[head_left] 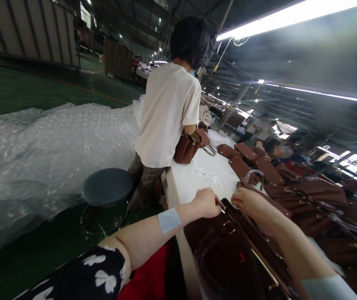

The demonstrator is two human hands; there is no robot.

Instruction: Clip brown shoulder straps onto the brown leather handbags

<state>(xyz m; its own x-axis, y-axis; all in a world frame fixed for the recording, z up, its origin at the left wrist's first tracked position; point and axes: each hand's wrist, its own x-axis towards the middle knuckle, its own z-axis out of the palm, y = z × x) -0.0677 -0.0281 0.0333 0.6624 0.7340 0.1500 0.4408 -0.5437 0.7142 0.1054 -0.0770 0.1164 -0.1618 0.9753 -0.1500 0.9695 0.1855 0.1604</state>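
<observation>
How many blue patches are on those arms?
2: one blue patch on the left forearm, and a second patch on the right forearm. More may be hidden underneath.

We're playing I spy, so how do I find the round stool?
Find the person in the pale shirt, standing at the white table. Just behind them, beside the heap of clear plastic wrap, is the stool. Its flat, round, dark blue-grey seat stands out from the crumpled wrap.

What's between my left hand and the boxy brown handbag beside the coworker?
Small, thin white pieces lie scattered on the white tabletop, in the head view.
</observation>
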